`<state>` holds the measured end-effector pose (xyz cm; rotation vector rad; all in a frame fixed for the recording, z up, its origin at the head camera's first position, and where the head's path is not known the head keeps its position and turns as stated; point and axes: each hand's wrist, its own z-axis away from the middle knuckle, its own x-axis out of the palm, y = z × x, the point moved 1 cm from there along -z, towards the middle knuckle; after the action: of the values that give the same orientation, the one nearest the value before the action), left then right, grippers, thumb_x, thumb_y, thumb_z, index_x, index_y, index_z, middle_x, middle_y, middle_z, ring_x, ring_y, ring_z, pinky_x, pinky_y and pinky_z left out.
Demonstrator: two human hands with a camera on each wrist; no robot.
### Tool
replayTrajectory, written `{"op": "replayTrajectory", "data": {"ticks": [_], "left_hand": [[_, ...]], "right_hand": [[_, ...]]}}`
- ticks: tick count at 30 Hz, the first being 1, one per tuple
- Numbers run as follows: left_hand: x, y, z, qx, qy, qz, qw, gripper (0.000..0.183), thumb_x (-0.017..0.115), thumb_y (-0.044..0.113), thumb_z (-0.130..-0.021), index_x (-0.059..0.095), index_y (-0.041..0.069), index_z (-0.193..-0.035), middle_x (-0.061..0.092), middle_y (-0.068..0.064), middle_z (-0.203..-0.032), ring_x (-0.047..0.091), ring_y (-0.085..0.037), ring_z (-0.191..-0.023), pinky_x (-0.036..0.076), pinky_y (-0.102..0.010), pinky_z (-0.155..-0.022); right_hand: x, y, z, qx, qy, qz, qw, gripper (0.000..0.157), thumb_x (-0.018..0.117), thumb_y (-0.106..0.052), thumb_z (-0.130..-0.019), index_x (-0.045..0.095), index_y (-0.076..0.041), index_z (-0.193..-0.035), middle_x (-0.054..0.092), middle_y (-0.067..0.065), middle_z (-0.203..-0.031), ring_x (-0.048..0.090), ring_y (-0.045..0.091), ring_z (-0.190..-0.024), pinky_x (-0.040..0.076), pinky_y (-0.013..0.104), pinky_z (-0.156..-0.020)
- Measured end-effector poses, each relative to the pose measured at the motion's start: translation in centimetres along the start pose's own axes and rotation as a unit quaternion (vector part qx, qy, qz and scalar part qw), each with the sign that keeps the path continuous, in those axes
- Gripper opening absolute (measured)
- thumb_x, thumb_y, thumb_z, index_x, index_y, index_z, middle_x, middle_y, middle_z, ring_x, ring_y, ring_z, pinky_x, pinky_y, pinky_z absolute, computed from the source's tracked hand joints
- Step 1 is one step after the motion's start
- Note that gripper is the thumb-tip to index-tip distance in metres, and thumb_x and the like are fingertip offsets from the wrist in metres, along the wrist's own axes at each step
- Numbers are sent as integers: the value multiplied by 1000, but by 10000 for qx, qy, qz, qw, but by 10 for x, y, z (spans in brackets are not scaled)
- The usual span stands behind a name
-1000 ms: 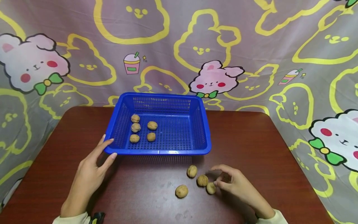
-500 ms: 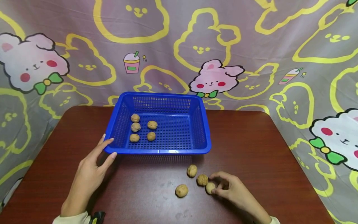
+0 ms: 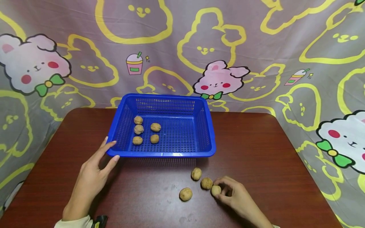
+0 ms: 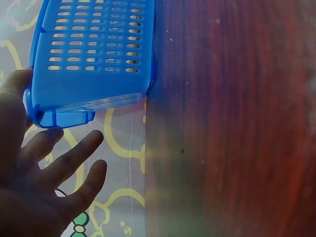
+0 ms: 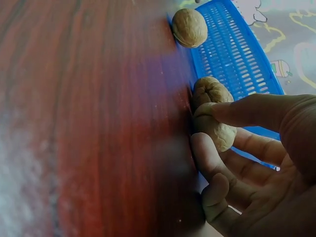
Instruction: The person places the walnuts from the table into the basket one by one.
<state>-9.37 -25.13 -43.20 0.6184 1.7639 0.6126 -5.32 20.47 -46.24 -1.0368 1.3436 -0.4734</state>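
In the head view a blue plastic basket (image 3: 176, 154) holds several walnuts, among them one walnut (image 3: 155, 127). My left hand (image 3: 92, 174) grips its front left corner, thumb and index finger at the rim; in the left wrist view the other fingers (image 4: 79, 153) spread free below the rim. My right hand (image 3: 236, 194) pinches a pale walnut (image 3: 215, 190) between thumb and fingertips, low over the table. Right beside it lies a darker, ridged walnut (image 3: 206, 183), partly behind the held one in the right wrist view.
Two more walnuts lie on the brown table (image 3: 251, 142): one walnut (image 3: 196, 174) near the basket's front and another walnut (image 3: 186, 194) closer to me. A patterned cloth (image 3: 171, 47) hangs behind and around the table.
My right fingers have closed round the pale walnut and shifted it slightly. My left hand and the basket have stayed in place.
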Motion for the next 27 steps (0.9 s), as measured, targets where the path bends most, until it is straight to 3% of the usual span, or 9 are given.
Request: {"op": "replayTrajectory", "data": {"ticks": [5, 13, 19, 27], "left_hand": [[0, 0, 0, 9, 35, 22, 10000, 52, 70, 32, -102, 55, 29, -153, 37, -4, -169, 49, -51, -143, 41, -72, -106], [0, 0, 0, -18, 5, 0, 10000, 53, 70, 33, -103, 55, 29, -153, 36, -6, -169, 48, -52, -143, 41, -73, -105], [1, 0, -1, -49, -25, 12, 10000, 53, 69, 34, -103, 54, 30, -154, 36, -6, -170, 48, -52, -143, 40, -74, -106], [0, -2, 0, -25, -11, 32, 10000, 53, 70, 34, -103, 53, 33, -153, 35, 0, -170, 48, -51, -144, 40, -72, -105]], "right_hand": [[-1, 0, 1, -77, 45, 76, 9999, 34, 80, 9, -80, 70, -12, -105, 70, 4, -94, 59, -4, -72, 52, 22, -56], [-18, -13, -7, -50, -93, -362, 9993, 33, 76, 10, -85, 68, -8, -111, 72, 12, -103, 66, 0, -80, 58, 24, -61], [-33, -34, -29, -643, -219, -712, 9951, 31, 76, 7, -89, 69, -6, -116, 72, 7, -105, 67, 5, -86, 59, 25, -70], [-47, -71, -73, -374, -569, -1089, 9917, 30, 74, 4, -91, 71, -8, -119, 74, 3, -109, 70, 12, -90, 61, 27, -75]]}}
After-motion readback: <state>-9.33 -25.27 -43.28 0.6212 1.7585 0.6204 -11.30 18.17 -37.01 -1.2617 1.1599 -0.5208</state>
